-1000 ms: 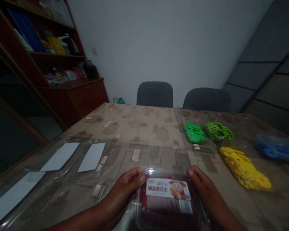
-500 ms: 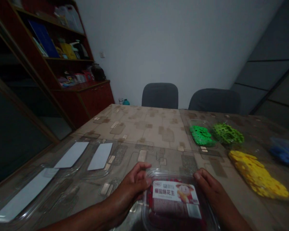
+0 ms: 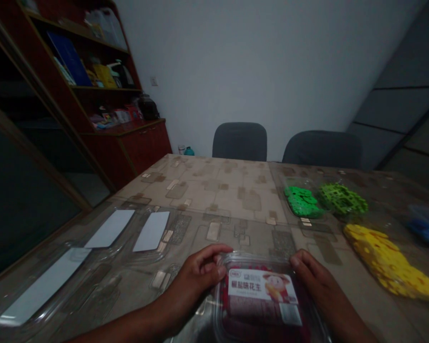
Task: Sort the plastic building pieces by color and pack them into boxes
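A clear plastic container (image 3: 260,317) with a printed white label and dark red pieces inside is near the table's front edge, its lid on. At its left far corner, my left hand (image 3: 203,271) pinches the rim between thumb and fingers. Along the right side, my right hand (image 3: 309,269) grips the rim, thumb on top and the other fingers mostly hidden. The container's near edge runs out of view at the bottom.
On the left lie clear lids with white labels (image 3: 151,232). To the right are containers of green pieces (image 3: 302,201), lime-green pieces (image 3: 343,199), yellow pieces (image 3: 391,262) and blue pieces (image 3: 427,228). Two grey chairs (image 3: 240,141) stand behind the patterned table (image 3: 200,190).
The view has shifted slightly, so everything appears a little further right. Both hands keep their hold on the container; my left index finger reaches a bit further along the rim.
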A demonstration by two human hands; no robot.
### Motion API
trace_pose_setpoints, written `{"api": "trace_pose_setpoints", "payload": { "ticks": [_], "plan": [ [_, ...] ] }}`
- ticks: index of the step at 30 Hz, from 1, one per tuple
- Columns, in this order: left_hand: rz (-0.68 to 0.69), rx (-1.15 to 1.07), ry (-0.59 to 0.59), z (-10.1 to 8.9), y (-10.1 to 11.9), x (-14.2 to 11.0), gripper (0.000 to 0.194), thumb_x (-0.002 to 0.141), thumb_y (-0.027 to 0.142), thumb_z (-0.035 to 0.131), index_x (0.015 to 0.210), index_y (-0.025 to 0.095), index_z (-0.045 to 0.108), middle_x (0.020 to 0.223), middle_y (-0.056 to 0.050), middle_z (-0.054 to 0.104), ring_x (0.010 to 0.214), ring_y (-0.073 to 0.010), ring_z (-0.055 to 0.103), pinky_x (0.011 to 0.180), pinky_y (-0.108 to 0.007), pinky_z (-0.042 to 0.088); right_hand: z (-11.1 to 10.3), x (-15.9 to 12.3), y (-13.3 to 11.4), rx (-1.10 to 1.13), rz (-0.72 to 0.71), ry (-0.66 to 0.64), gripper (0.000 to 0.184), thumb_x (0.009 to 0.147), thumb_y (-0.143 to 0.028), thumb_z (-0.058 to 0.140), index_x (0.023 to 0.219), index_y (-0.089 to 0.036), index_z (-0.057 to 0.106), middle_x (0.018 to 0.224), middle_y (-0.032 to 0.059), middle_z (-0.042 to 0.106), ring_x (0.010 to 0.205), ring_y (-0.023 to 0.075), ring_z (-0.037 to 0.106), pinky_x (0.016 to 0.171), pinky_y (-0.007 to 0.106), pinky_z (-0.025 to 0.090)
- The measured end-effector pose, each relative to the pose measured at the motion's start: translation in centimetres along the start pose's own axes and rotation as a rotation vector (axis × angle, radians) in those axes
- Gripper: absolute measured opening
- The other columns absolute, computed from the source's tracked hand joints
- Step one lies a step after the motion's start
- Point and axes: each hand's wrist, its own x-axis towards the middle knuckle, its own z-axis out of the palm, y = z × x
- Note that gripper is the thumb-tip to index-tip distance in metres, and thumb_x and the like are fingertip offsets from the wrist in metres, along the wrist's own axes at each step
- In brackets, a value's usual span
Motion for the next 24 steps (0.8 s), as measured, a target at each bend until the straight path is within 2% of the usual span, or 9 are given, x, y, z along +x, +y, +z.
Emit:
{"api": "trace_pose_setpoints", "payload": {
  "ticks": [9, 12, 18, 21, 24],
  "plan": [
    [-0.059, -0.001, 0.027, -0.01, 0.31, 0.31, 0.056, 0.073, 0.045, 0.087, 0.119, 0.019, 0.066, 0.086, 0.001, 0.058, 0.072, -0.0140, 0.059, 0.061, -0.023, 0.041, 0.17, 0.02, -0.02, 0.000, -0.014, 0.018, 0.055, 0.084, -0.078, 0.047, 0.069, -0.025, 0.045, 0.066, -0.0039, 0.044, 0.063, 0.0170, 0.043, 0.055, 0.027, 0.039],
    [-0.094, -0.015, 0.025, 0.13, 0.47, 0.20, 0.058, 0.074, 0.044, 0.086, 0.121, 0.019, 0.064, 0.089, -0.001, 0.059, 0.077, -0.0164, 0.062, 0.065, -0.025, 0.046, 0.09, 0.05, -0.39, -0.014, -0.015, 0.025, 0.058, 0.079, -0.082, 0.048, 0.066, -0.025, 0.045, 0.065, -0.0035, 0.044, 0.063, 0.0177, 0.044, 0.056, 0.028, 0.040],
    [-0.230, -0.157, 0.056, 0.23, 0.79, 0.41, 0.054, 0.074, 0.029, 0.083, 0.121, 0.018, 0.060, 0.092, -0.004, 0.063, 0.083, -0.0223, 0.066, 0.070, -0.035, 0.055, 0.05, 0.21, -0.44, 0.063, 0.027, -0.012, 0.055, 0.078, -0.078, 0.055, 0.067, -0.025, 0.047, 0.067, -0.0032, 0.047, 0.065, 0.0180, 0.048, 0.059, 0.028, 0.045],
    [-0.227, -0.185, 0.063, 0.33, 0.71, 0.53, 0.055, 0.075, 0.029, 0.081, 0.124, 0.019, 0.058, 0.092, -0.005, 0.065, 0.085, -0.0253, 0.068, 0.069, -0.036, 0.055, 0.24, 0.26, -0.45, 0.128, 0.051, 0.026, 0.054, 0.077, -0.077, 0.058, 0.068, -0.025, 0.047, 0.067, -0.0031, 0.049, 0.065, 0.0181, 0.049, 0.059, 0.028, 0.047],
    [-0.182, -0.137, 0.077, 0.54, 0.60, 0.21, 0.054, 0.077, 0.035, 0.081, 0.123, 0.020, 0.059, 0.092, -0.004, 0.066, 0.081, -0.0213, 0.067, 0.066, -0.031, 0.054, 0.17, 0.40, -0.37, 0.112, 0.043, 0.030, 0.053, 0.075, -0.076, 0.061, 0.066, -0.026, 0.049, 0.065, -0.0026, 0.050, 0.063, 0.0188, 0.051, 0.058, 0.029, 0.048]
  ]
}}
